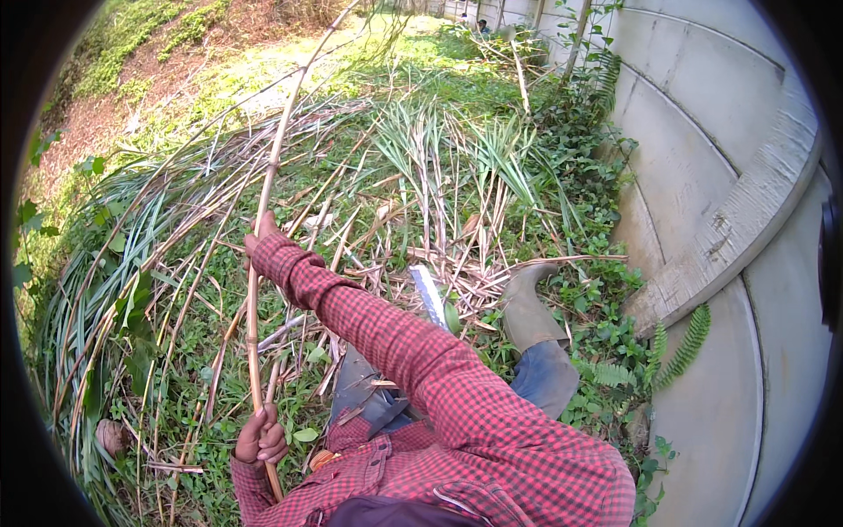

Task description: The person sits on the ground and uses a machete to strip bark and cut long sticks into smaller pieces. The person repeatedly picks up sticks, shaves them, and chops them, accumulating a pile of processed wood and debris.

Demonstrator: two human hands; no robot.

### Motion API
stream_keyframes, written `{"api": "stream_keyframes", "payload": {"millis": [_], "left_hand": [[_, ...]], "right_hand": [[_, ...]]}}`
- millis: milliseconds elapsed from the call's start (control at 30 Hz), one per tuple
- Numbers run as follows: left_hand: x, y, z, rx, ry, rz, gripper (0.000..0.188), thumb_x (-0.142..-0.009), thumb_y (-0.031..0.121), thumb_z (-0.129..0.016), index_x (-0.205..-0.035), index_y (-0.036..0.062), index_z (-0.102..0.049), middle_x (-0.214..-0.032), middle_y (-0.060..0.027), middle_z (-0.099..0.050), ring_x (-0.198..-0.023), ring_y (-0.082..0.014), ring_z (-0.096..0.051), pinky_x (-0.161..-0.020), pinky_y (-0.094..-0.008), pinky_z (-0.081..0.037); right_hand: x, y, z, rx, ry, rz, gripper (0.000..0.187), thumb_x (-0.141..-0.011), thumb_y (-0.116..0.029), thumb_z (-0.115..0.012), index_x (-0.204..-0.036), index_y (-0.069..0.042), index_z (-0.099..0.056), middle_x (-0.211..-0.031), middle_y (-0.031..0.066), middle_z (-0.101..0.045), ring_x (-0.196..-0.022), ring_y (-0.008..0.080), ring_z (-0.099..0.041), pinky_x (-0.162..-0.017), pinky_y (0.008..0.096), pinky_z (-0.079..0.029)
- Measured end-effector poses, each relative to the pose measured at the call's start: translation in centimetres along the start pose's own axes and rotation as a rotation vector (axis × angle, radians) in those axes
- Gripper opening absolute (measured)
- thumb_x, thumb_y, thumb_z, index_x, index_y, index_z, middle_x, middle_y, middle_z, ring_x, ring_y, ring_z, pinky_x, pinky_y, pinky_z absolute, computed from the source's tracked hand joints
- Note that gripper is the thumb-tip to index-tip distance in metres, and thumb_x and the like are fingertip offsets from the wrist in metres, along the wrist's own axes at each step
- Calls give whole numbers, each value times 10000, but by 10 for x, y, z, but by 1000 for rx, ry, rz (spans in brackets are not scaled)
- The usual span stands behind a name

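Left hand (pixel 260 436): lowest in view, fingers wrapped tight around the lower part of a long cane stalk (pixel 255 290); a short length of stalk sticks out below the fist, toward the shirt.

Long cane stalk: thin, tan, jointed; runs nearly upright from the left hand to the right hand, then bends away up and to the right toward the top of the view.

Right hand (pixel 261 230): at the end of an outstretched arm in a red checked sleeve (pixel 386 338); mostly hidden behind the cuff, closed on the same stalk well above the left hand. How tightly the fingers close cannot be told.

Blade (pixel 428 294): flat, pale, long; shows just beyond the right forearm, over the cut canes. Handle hidden.

Boot (pixel 529 307): olive rubber, below a blue trouser leg (pixel 544 376), standing among low green weeds.

Cut canes (pixel 413 202): heap of dry stalks and green leaf tops spread on the ground ahead.

Concrete wall (pixel 702 176): grey, panelled, along the right side, ferns (pixel 676 347) at its foot.

Bare reddish slope (pixel 114 97): far left, beyond the grass.
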State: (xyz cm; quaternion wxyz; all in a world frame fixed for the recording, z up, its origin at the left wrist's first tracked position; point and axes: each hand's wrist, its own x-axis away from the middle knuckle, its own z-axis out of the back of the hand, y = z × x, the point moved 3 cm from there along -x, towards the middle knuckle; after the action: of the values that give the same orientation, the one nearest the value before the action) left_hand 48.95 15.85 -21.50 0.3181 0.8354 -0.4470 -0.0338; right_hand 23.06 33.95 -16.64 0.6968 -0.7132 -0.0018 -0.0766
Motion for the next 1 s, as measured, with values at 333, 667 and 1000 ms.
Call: {"api": "stream_keyframes", "payload": {"millis": [333,667,1000], "left_hand": [[-37,-8,3,-833,603,-120,106,-850,140,-522,-848,53,-461,-481,32,-369,-333,-68,-326,-297,-218,-262],[1,8,-14,-1874,1192,-300,188,-781,132,-566,-950,51,-544,-701,-199,-579,-666,-362,-569,-576,-431,-431],[-3,46,-4,-2173,1446,-159,208,-728,167,-636,-933,157,-599,-762,-100,-616,-666,-293,-584,-599,-402,-462]], "right_hand": [[-22,27,13,140,194,-233,381,-786,-236,-466,-1087,-13,-396,-982,195,-526,-921,307,-536,-815,377,-421],[0,24,-3,-490,-60,-131,231,-789,-23,-434,-996,-68,-340,-618,86,-466,-443,233,-506,-398,387,-483],[74,84,107,-109,-375,-139,391,-862,-336,-490,-1083,-16,-453,-853,131,-613,-698,222,-628,-558,314,-522]]}}
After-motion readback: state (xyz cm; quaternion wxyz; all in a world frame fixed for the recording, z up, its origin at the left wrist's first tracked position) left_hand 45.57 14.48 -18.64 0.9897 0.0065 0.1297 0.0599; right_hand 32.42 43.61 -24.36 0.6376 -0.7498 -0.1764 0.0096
